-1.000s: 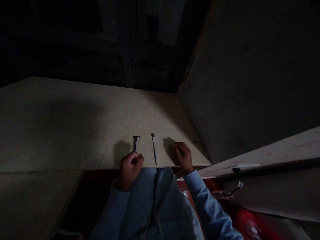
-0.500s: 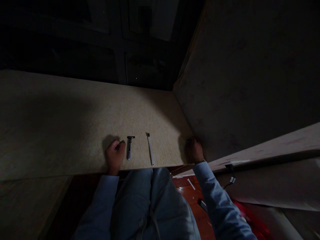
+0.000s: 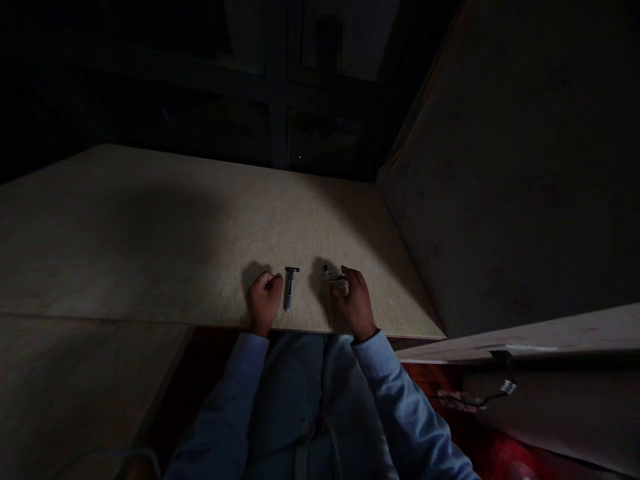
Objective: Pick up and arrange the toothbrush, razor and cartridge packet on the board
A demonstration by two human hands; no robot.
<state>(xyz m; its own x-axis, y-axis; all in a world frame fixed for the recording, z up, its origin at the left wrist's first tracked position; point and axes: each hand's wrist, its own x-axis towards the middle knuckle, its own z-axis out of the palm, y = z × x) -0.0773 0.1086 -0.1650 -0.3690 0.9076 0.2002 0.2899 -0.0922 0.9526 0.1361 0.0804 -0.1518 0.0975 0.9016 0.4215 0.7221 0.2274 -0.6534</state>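
Note:
A razor lies on the pale tabletop, its dark head pointing away from me. Just left of it, my left hand rests closed on the surface, with nothing showing in its fingers. My right hand grips a small pale, see-through piece with a dark green strip between thumb and fingers; its exact kind is too dim to tell. Beside and partly under that hand lies a slim toothbrush, its dark head showing and its handle mostly hidden by the hand and shadow.
The pale tabletop stretches far to the left and back to a dark window. A wall rises along the right side. Below it on the right are a black cable with a white tag and something red.
My right hand went to the green item by the right wall and has come back left with it, over the toothbrush. My left hand let go of the razor and shifted left of it.

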